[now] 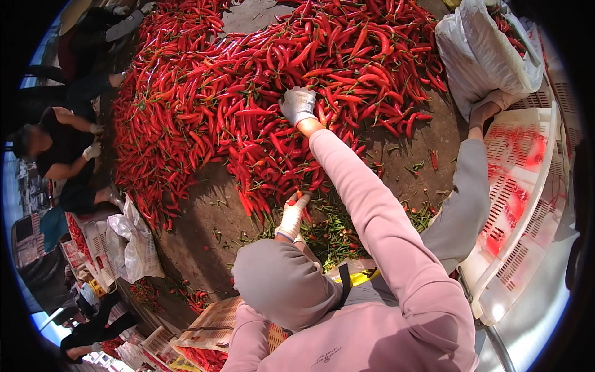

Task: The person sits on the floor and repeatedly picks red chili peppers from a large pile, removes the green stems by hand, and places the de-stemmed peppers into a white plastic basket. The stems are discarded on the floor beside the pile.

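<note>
My right hand [298,105], in a white glove, reaches across the heap of red chili peppers [195,93]; its fingertips are hidden, so I cannot tell whether they grip a pepper. Nearer to me, beside my bent grey-clad knee [283,281], my left hand [293,217] is gloved too, with fingers closed around a red chili pepper [292,202]. Below that hand, green pepper stems and small red bits [337,232] lie scattered over the floor [190,232]. My pink right sleeve [372,195] crosses above the near edge of the heap.
A white woven sack [483,56] stands at upper right, by stained white plastic crates [516,186]. Co-workers, one in a dark top [65,139], are at the heap's left side. Another white sack [135,242] lies lower left. A crate [209,321] of peppers is near my left sleeve.
</note>
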Motion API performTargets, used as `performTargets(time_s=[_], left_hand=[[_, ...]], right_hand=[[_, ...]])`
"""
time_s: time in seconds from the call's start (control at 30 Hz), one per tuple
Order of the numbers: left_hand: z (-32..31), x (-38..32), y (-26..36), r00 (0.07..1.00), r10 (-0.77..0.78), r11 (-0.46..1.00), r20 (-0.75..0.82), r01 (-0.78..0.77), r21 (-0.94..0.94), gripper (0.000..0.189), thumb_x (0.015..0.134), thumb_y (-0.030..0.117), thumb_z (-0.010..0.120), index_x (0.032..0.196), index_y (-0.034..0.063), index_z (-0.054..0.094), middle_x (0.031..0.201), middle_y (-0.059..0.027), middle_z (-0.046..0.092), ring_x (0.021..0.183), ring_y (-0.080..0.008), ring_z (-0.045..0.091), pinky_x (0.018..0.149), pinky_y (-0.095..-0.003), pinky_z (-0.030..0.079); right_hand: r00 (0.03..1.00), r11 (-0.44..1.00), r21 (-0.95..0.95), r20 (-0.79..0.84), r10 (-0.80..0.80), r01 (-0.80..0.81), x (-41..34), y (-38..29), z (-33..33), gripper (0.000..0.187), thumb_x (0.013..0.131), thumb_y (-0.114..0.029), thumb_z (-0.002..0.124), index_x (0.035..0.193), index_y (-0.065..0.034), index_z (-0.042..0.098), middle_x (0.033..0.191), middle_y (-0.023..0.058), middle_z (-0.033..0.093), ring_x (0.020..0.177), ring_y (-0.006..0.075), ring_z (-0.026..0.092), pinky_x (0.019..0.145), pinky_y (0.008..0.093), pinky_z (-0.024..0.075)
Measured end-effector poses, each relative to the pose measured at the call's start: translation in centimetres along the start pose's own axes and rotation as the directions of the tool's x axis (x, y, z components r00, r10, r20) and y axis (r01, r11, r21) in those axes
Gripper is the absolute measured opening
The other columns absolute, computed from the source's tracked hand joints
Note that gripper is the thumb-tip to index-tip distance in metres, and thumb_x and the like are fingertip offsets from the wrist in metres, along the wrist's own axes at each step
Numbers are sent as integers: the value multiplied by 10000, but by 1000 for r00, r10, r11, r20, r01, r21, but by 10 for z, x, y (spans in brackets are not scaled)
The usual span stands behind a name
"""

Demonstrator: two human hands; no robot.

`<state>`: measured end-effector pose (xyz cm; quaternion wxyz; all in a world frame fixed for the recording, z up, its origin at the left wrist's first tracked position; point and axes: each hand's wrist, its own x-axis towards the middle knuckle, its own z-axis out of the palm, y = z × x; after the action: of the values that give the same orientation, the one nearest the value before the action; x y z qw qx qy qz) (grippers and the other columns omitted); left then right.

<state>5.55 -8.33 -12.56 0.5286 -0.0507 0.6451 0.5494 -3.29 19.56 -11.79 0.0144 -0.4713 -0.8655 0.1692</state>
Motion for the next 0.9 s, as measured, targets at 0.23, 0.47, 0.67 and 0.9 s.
performTargets(time_s=[0.23, 0.47, 0.67, 0.9], left_hand=[[-11, -7, -15, 956, -275, 960, -100, 278, 17, 408, 827, 256, 673, 1201, 128, 575, 1131, 15, 586, 1045, -113, 517, 903, -269, 393], [-10, -7, -9, 990, -93, 994, 102, 98, -47, 184, 879, 139, 574, 1051, 76, 590, 871, 0, 598, 751, -130, 566, 641, -272, 468], [-18, -9, 13, 936, -88, 968, 340, 0, 251, 192, 839, 91, 595, 1020, 30, 590, 863, -29, 610, 753, -126, 573, 689, -252, 467], [23, 16, 179, 910, 8, 881, 415, -203, 428, 182, 785, 58, 588, 962, 21, 612, 823, 2, 589, 721, -86, 534, 660, -219, 454]], right_hand=[[999, 920, 389, 43, 30, -44, 14, 32, -6, 338, 842, -377, 557, 981, -91, 670, 806, 58, 644, 754, 231, 615, 696, 356, 455], [667, 523, 807, 551, -501, -273, -69, 125, -110, 284, 903, -193, 566, 1142, -41, 588, 854, -22, 594, 719, 69, 539, 665, 230, 451], [297, 906, 411, 881, -368, -97, -121, 175, -141, 376, 871, -192, 570, 1224, -63, 549, 1038, 50, 652, 909, 142, 612, 769, 284, 488], [996, 806, 586, 24, 86, -84, -33, 286, -133, 429, 867, -340, 550, 1195, -64, 553, 1087, 160, 624, 1044, 266, 585, 891, 339, 438]])
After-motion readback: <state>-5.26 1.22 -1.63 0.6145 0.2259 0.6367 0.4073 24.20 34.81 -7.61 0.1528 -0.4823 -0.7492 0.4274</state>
